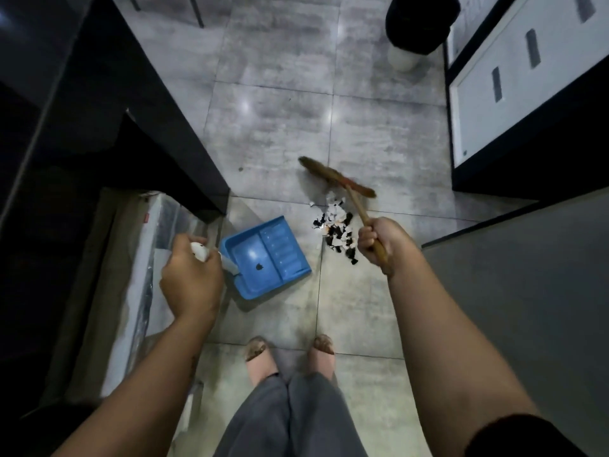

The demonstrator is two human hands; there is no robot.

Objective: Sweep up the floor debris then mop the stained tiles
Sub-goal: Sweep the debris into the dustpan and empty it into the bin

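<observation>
Blue dustpan point(263, 255) sits on the grey floor point(280, 133), one dark scrap point(259, 267) inside. Left hand point(191, 278) is wrapped round its white handle. Debris pile point(339, 232), black and white bits, lies just right of the dustpan. Right hand point(375, 242) is clamped on the broom point(355, 201), bristles beyond the pile

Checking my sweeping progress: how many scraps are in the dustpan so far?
1: a dark scrap lies in the blue dustpan. The pile sits on the tiles to its right. The left hand may hide a corner.
</observation>
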